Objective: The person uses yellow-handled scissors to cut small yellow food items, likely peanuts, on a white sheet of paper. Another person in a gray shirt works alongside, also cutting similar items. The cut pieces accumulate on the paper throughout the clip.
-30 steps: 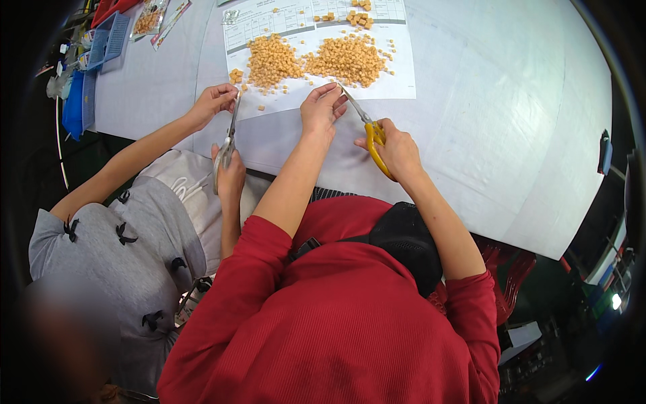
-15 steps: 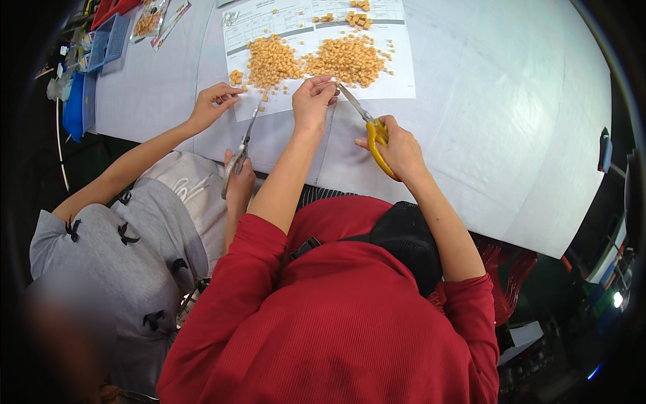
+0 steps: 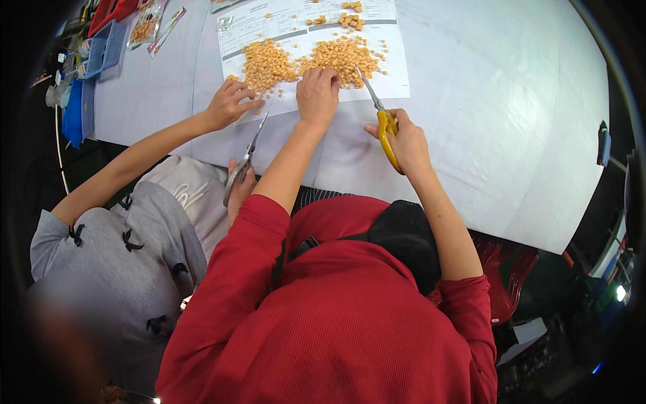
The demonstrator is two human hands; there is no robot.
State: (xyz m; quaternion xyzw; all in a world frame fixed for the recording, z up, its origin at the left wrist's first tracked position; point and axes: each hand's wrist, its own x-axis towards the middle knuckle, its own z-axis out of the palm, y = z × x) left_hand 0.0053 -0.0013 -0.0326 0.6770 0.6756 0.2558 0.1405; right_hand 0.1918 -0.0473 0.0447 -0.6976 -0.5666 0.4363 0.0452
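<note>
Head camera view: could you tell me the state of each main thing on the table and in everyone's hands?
Yellow scissors: in the right hand, blades look nearly or fully shut.
Left hand: fingers bent down at the small cubes, grip hidden.
Small cubes: loose, two adjoining heaps.
Paper: spread flat under the small cubes.
Silvery scissors: in a co-worker's hand.
Clear bag: partly filled, lying on the table.
</note>
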